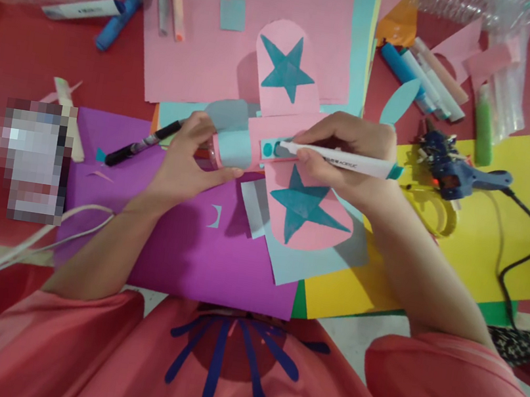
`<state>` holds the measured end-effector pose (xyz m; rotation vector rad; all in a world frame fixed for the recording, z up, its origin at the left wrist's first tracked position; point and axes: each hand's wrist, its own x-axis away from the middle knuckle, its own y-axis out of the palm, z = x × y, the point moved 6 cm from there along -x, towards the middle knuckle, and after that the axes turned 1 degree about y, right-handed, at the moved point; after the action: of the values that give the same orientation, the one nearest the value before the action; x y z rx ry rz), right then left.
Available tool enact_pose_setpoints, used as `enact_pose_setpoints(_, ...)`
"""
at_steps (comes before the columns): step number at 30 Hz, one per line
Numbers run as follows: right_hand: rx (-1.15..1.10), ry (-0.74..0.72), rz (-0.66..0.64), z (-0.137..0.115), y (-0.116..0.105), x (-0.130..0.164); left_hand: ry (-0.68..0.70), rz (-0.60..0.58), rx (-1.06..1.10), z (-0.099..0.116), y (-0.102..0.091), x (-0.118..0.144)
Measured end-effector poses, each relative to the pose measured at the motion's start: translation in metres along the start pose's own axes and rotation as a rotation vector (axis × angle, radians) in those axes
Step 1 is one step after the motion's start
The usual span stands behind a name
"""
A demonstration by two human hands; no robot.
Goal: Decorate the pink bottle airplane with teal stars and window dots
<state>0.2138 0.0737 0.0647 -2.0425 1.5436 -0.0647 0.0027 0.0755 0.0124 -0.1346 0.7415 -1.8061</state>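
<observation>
Paper craft fills the head view: a pink paper piece (282,131) wrapped around what looks like a clear bottle lies across the middle of the red counter (27,57), with two pink wings, each bearing a teal star (284,67), spreading above and below it.

Our left hand (189,157) curls over the left end of this piece, fingers closed on a pale blue paper band (232,134), thumb pressing from below to steady it. Our right hand (346,154) is closed in a pen hold on a white acrylic marker (338,159), whose teal tip touches the pink strip just beside a teal dot (268,149).

We judge the piece light and flimsy: thin paper that creases, over a body that would roll or dent if squeezed. It is best held at the wrapped middle, as the left hand does, away from the wet-looking paint and the wings.

Left of the piece lies a black marker (141,143) on a purple sheet (178,245). Right of it, a blue glue gun (453,170) rests on a yellow sheet (495,259). Beyond it lie more markers (427,80) and a large pink sheet (199,36).
</observation>
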Motion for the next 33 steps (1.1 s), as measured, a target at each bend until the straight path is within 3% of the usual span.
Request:
enact_pose_setpoints(6,-0.077,-0.028,0.022,-0.0020,-0.0015,0.0002,-0.028,-0.006,0.005,-0.0037,-0.0002,0.0006)
enact_pose_setpoints(11,0.018,-0.058,-0.051,-0.0009,0.0007,-0.0001,-0.044,-0.009,0.019,-0.0057,0.0005,0.0002)
enact_pose_setpoints(20,0.033,-0.103,-0.072,0.0012,0.0032,-0.0018,-0.028,0.003,0.002,-0.0041,-0.0012,-0.0001)
enact_pose_setpoints(33,-0.035,-0.050,0.023,-0.0018,-0.0003,0.0003,-0.014,-0.002,0.025,-0.0031,-0.0004,-0.0009)
